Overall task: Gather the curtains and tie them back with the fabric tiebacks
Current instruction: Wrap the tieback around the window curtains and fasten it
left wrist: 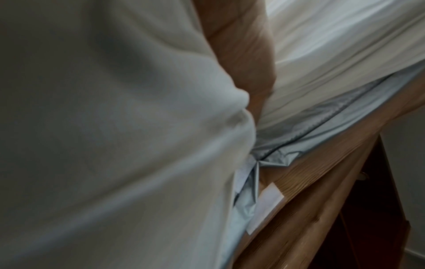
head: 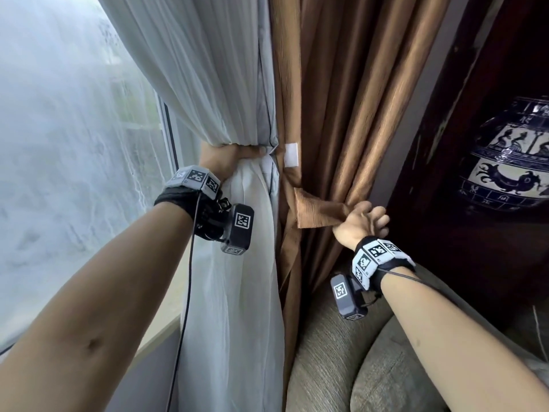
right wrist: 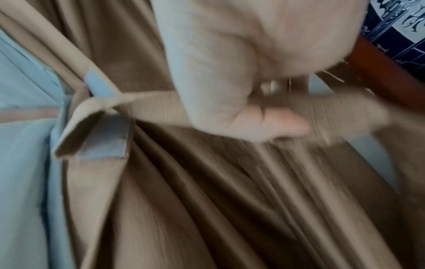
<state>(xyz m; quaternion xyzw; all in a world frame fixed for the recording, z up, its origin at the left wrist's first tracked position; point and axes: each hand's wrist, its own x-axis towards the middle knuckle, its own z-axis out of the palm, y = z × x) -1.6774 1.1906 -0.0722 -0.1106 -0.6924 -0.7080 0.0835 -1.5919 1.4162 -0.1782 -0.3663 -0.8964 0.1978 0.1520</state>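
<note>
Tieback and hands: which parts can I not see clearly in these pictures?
- Left hand fingers: head view, wrapped behind the white curtain.
- Far end of the tieback: head view, hidden inside the right hand; right wrist view is motion-blurred.
- White patch: its material is too small to tell.
- Vase: cut off by the right edge.

Our arms are bare, with no sleeves. We wear a black strap on each wrist, ringed with white blocks printed with black square markers. A dark camera box [head: 237,230] with its own marker hangs from each, and a thin black cable [head: 185,292] trails away.

Head downward; wrists close on curtain [head: 341,99]
</note>
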